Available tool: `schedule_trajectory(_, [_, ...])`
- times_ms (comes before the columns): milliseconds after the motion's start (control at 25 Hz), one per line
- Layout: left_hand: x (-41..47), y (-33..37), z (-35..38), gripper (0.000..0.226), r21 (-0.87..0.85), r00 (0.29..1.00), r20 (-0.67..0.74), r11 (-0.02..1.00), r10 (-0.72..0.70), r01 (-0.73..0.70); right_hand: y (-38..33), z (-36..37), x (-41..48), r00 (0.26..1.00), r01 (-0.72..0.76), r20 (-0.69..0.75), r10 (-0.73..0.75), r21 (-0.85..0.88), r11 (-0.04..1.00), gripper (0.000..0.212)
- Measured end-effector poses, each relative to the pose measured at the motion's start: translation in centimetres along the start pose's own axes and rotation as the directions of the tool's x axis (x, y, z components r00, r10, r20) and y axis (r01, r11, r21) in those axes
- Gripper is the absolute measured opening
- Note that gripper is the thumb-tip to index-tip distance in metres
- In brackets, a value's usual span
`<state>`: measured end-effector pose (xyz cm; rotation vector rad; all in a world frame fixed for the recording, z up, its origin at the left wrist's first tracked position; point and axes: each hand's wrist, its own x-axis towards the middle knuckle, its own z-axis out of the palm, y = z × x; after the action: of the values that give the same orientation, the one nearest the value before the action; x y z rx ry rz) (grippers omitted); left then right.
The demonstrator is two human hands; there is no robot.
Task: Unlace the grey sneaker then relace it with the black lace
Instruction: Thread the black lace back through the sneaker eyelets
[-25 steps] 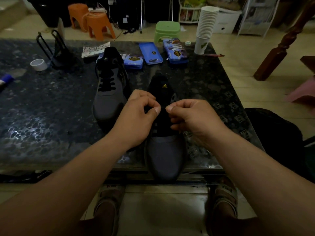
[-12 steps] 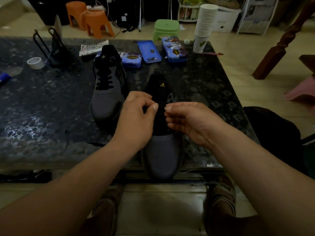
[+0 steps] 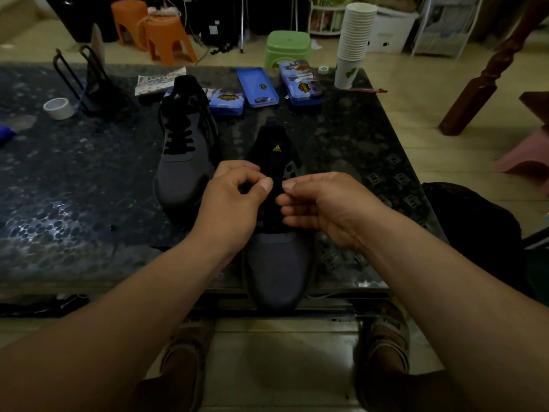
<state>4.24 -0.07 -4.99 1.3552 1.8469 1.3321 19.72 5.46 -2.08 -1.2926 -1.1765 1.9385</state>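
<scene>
A grey sneaker [image 3: 277, 269] with a black tongue lies at the table's near edge, its toe pointing at me and hanging slightly over the edge. My left hand [image 3: 234, 203] and my right hand [image 3: 320, 203] hover over its lacing area, thumbs and fingers pinched close together. The black lace [image 3: 276, 194] shows only as a dark strip between the two hands; it blends with the tongue in the dim light. A second grey sneaker [image 3: 185, 150], laced in black, rests to the left and farther back.
The dark speckled table [image 3: 74, 188] also carries blue tins [image 3: 258, 87], a stack of paper cups [image 3: 355, 43], a tape roll [image 3: 59, 108] and a black wire stand [image 3: 89, 81]. Orange stools [image 3: 154, 34] and a green one stand behind. A black bag [image 3: 472, 233] sits at right.
Both hands stay over the near sneaker's laces. The right hand's fingers have curled in closer under the thumb, and the left pinch has shifted only slightly.
</scene>
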Motion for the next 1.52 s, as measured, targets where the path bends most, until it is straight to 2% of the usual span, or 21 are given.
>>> schedule_trajectory(120, [0.2,-0.6,-0.2,0.009,0.105,0.995,0.012,0.990,0.096,-0.097,0.0,0.5,0.2,1.000,-0.011,0.005,0.011,-0.057,0.998,0.013])
schedule_trajectory(240, [-0.1,-0.4,0.0,0.009,0.223,0.986,0.007,0.961,0.169,-0.166,0.2,1.0,0.6,0.997,0.029,-0.067,-0.033,-0.057,0.998,0.011])
schedule_trajectory(360, [-0.3,-0.1,0.0,0.007,0.310,0.980,0.006,0.931,0.201,-0.192,0.3,1.3,0.5,0.969,0.165,-0.125,-0.211,-0.305,0.938,0.020])
schedule_trajectory(440, [-0.2,-0.1,-0.3,0.008,0.349,0.978,0.025,0.915,0.208,-0.203,0.3,1.1,0.2,0.954,0.209,-0.105,-0.280,-0.439,0.874,0.025])
schedule_trajectory(600, [0.0,0.1,-0.7,0.008,0.356,0.971,0.066,0.904,0.230,-0.239,0.3,0.5,0.1,0.964,0.223,-0.044,-0.262,-0.405,0.887,0.029])
schedule_trajectory(760, [-0.1,0.2,-0.7,0.008,0.382,0.971,0.069,0.893,0.229,-0.237,0.1,-0.5,0.3,0.942,0.243,-0.117,-0.313,-0.407,0.881,0.028])
schedule_trajectory(880, [-0.3,0.8,-1.0,0.022,0.435,0.959,0.017,0.861,0.283,-0.263,-1.5,-1.4,-0.6,0.867,0.298,-0.139,-0.478,-0.624,0.722,0.029])
schedule_trajectory(960, [-0.1,2.3,-0.9,0.031,0.497,0.921,0.026,0.794,0.389,-0.349,-3.0,-1.4,-1.6,0.821,0.379,-0.068,-0.567,-0.678,0.630,0.026])
schedule_trajectory(1040, [0.4,3.8,-0.5,0.026,0.455,0.890,0.094,0.776,0.446,-0.437,-4.1,-0.9,-2.2,0.777,0.468,0.018,-0.629,-0.685,0.558,0.024])
schedule_trajectory(1080, [0.8,4.4,-0.5,0.022,0.356,0.898,0.109,0.827,0.427,-0.436,-4.4,-0.8,-2.1,0.770,0.501,0.019,-0.638,-0.637,0.586,0.024])
schedule_trajectory(1160, [1.8,5.3,-1.0,0.017,-0.017,0.952,0.121,0.960,0.281,-0.281,-4.6,-0.8,-1.5,0.809,0.504,-0.071,-0.583,-0.425,0.752,0.025])
schedule_trajectory(1200, [2.2,5.5,-1.4,0.019,-0.222,0.971,0.126,0.960,0.204,-0.173,-4.4,-0.9,-1.0,0.843,0.458,-0.132,-0.521,-0.331,0.825,0.024])
schedule_trajectory(1240, [2.6,5.5,-1.9,0.021,-0.361,0.979,0.137,0.928,0.148,-0.090,-4.2,-1.3,-0.5,0.870,0.399,-0.165,-0.464,-0.315,0.861,0.021])
schedule_trajectory(1280, [2.8,5.4,-2.3,0.023,-0.406,0.982,0.148,0.913,0.118,-0.049,-3.9,-1.6,-0.1,0.894,0.342,-0.160,-0.419,-0.362,0.867,0.020])
schedule_trajectory(1320, [3.0,5.2,-2.5,0.025,-0.394,0.982,0.163,0.919,0.100,-0.028,-3.4,-1.8,0.4,0.916,0.304,-0.116,-0.384,-0.424,0.853,0.021])
schedule_trajectory(1400, [3.0,4.7,-2.3,0.024,-0.248,0.976,0.200,0.968,0.087,-0.035,-2.7,-1.8,1.1,0.932,0.300,-0.024,-0.361,-0.509,0.807,0.017])
schedule_trajectory(1520, [2.5,4.1,-2.0,0.014,0.056,0.952,0.256,0.981,0.165,-0.185,-2.5,-1.4,1.7,0.907,0.339,-0.042,-0.419,-0.519,0.785,0.008])
